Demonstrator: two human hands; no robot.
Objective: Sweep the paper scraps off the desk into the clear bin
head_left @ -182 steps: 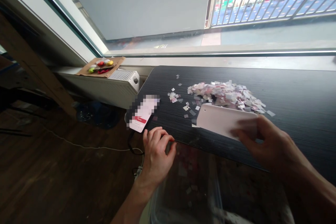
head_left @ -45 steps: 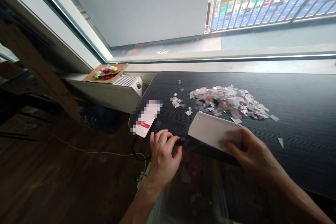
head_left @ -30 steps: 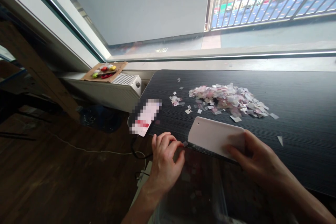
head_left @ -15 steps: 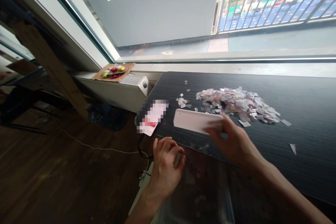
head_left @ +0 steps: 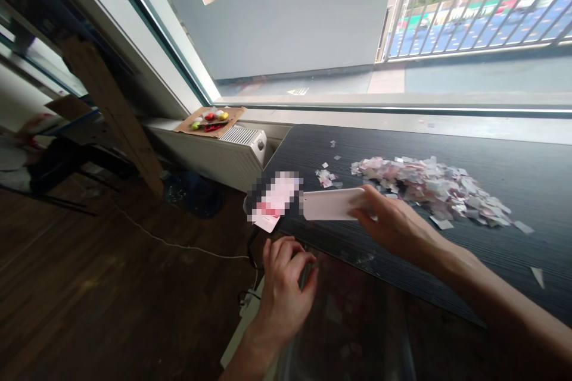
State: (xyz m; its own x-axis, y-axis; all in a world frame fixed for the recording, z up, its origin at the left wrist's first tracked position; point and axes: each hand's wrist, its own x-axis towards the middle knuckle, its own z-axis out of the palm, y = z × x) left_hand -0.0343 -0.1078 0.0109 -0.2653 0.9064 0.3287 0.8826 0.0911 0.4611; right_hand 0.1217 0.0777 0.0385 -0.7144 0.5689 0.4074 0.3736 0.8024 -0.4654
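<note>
My right hand [head_left: 378,211] grips one end of a pale pink, flat rectangular piece [head_left: 333,205] with a small hole near its far corner, held just over the table's front part. I cannot tell exactly what it is. Behind it, a heap of small translucent pinkish film scraps [head_left: 429,184] covers part of the black table [head_left: 513,158]. A smaller cluster of scraps [head_left: 326,177] sits to the left. My left hand [head_left: 288,283] hovers below the table's front edge, fingers loosely curled and apart, with nothing visible in them. Beneath it is a dark, see-through container [head_left: 339,315].
A phone-like object [head_left: 268,223], its face blurred out, lies at the table's left corner. A radiator [head_left: 214,152] under the window carries cardboard [head_left: 187,125] with colourful small items. A white cable [head_left: 179,244] crosses the floor. At far left, a person [head_left: 22,158] sits partly visible.
The view has turned slightly left, so everything shifts right in it. My right hand has moved the pink piece leftward over the table, closer to the phone-like object. My left hand stays nearly still.
</note>
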